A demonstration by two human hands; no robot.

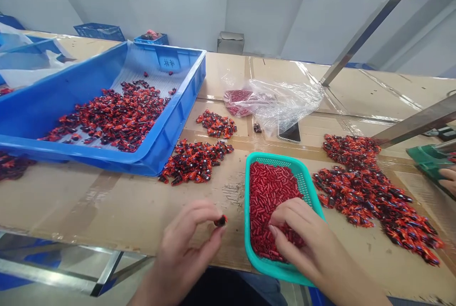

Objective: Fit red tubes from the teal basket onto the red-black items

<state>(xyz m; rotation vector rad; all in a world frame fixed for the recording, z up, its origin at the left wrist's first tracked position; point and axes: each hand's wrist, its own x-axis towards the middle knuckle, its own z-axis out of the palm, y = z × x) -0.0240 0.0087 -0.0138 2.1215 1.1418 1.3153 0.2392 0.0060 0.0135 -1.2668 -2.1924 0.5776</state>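
Note:
My left hand (pixel 192 244) pinches a small black-and-red part (pixel 221 221) between thumb and forefinger, just left of the basket. A green plastic basket (pixel 249 168), full of short dark-red tubes (pixel 270 192), stands in front of me. Over its right side is my right hand (pixel 302 234), thumb and forefinger pressed together at the tubes; whatever sits between the fingertips is hidden. Similar black-and-red parts lie in a pile (pixel 195 161) beyond my left hand, in a smaller pile (pixel 216 124) behind it, and in a long heap (pixel 363 192) right of the basket.
A big blue crate (pixel 149 163) with more black-and-red parts stands at the left. Behind the basket are a clear plastic bag (pixel 281 99) of red pieces and a phone (pixel 290 132). Metal posts (pixel 374 23) rise at the right, near another person's hand (pixel 448 180) and a green tool (pixel 427 161).

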